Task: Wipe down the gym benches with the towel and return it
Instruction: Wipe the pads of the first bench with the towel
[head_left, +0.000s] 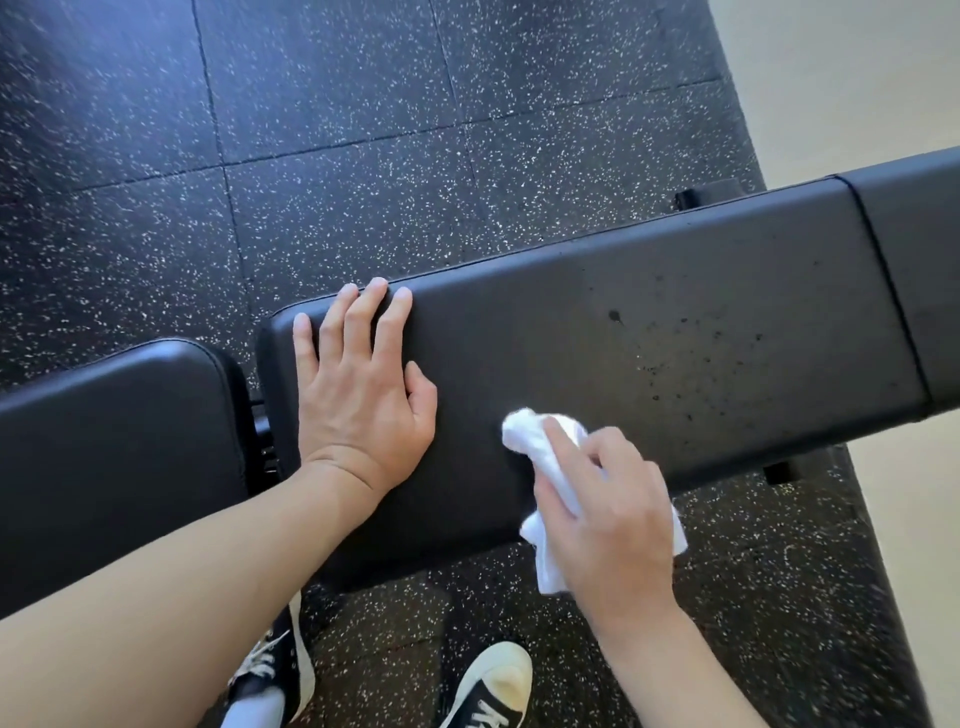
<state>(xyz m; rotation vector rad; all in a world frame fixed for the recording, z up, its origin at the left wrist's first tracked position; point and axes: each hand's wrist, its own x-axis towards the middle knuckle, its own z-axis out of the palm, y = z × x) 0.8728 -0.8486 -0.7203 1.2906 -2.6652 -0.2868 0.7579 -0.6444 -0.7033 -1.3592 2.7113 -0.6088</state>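
On the left end of the bench pad, the left hand lies open and flat, fingers spread toward the far edge, bracing. Just right of it, the right hand is closed around a bunched white towel, its front wad pressed on the near part of the pad. Farther right sit dark specks; such a small wad could skip them or smear them. The loose tail hanging past the near edge might slip free.
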